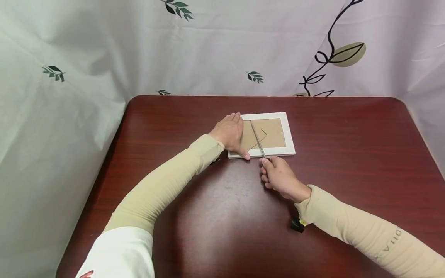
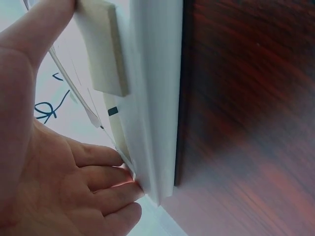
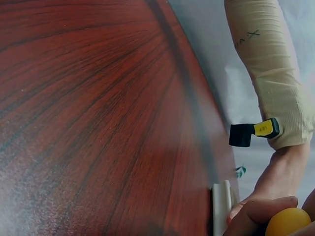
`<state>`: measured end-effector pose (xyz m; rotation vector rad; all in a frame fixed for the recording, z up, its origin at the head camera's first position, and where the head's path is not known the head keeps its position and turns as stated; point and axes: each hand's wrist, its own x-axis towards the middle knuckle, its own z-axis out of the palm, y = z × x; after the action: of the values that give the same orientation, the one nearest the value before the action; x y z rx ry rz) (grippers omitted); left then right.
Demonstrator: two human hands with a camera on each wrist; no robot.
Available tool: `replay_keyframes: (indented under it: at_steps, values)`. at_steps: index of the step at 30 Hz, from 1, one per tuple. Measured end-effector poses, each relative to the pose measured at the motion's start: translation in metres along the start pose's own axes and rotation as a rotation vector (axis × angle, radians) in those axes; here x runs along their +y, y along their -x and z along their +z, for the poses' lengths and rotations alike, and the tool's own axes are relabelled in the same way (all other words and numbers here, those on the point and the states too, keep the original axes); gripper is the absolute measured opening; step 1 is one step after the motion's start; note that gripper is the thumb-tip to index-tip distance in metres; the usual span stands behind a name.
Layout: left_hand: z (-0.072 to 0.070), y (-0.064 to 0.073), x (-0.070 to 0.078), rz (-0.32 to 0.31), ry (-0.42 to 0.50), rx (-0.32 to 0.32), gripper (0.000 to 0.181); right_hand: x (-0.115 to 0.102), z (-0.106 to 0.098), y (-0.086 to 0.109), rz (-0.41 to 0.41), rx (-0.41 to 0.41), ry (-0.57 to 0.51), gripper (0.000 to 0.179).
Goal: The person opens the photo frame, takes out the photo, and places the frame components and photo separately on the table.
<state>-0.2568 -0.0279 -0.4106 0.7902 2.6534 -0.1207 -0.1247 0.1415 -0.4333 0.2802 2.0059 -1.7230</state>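
A white picture frame [image 1: 288, 135] lies face down on the table, its tan backing board [image 1: 276, 139] showing. Across its left side rests my left hand [image 1: 228, 132], fingers straight and thumb at the near edge. In the left wrist view, those fingers touch the white frame side [image 2: 160, 98], close to a beige block [image 2: 106, 54]. My right hand [image 1: 281, 178] grips a screwdriver [image 1: 258, 139] just in front of the frame. Its metal shaft lies over the backing, with the tip near the far inner edge. The rounded yellow handle end [image 3: 288, 223] shows in the right wrist view.
The dark red wooden table [image 1: 347, 154] extends around the frame on all sides. Behind it hangs a white curtain [image 1: 215, 46] with a leaf print. A black wrist device [image 1: 297, 225] sits under the right sleeve.
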Motion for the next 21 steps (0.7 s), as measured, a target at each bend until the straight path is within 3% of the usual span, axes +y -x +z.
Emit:
replay_keyframes:
  at_steps: [21]
  values:
    - [0.0002,-0.0001,-0.0003,0.007,-0.006,0.003,0.148,-0.0023,0.0006,0.0003,-0.003,0.003,-0.007,0.026]
